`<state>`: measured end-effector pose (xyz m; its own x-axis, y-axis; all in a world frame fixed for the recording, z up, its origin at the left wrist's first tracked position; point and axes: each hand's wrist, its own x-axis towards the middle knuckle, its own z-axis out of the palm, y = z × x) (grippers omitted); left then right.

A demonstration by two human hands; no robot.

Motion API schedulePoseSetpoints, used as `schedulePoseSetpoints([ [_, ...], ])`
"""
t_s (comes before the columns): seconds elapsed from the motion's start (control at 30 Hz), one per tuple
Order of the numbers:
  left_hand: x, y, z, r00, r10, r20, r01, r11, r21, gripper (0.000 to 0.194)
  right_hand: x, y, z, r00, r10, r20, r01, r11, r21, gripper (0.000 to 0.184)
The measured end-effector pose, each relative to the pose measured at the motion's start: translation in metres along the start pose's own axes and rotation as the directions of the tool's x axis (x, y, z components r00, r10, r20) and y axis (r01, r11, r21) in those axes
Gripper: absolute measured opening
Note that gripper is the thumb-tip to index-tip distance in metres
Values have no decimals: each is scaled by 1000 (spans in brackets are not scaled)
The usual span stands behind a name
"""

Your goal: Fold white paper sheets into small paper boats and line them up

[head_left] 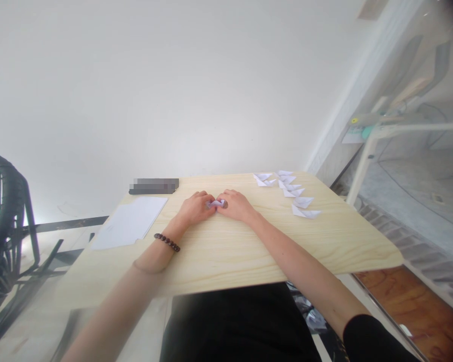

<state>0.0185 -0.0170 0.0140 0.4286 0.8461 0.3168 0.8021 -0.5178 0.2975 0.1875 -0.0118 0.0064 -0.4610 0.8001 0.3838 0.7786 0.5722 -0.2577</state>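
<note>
A small folded white paper (216,203) is pinched between my two hands over the middle of the wooden table. My left hand (197,207), with a dark bead bracelet on its wrist, has its fingers closed on the paper's left end. On the right end, the fingers of my right hand (235,204) are closed too. Fingertips hide much of the paper, so its exact shape does not show. Several folded paper boats (291,190) stand in loose rows to the right of my right hand.
White paper sheets (130,221) lie at the table's left side. Behind them is a dark oblong object (153,186), partly blurred out. The light wooden table (226,261) meets a white wall. A dark woven chair (11,216) stands left, a white metal frame (366,161) right.
</note>
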Motion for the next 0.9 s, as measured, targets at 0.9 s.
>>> schedulePoseSetpoints([
  [0.9, 4, -33, -4, 990, 102, -95, -125, 950, -287, 20, 1, 30, -8, 993, -110, -49, 119, 963, 241, 17],
])
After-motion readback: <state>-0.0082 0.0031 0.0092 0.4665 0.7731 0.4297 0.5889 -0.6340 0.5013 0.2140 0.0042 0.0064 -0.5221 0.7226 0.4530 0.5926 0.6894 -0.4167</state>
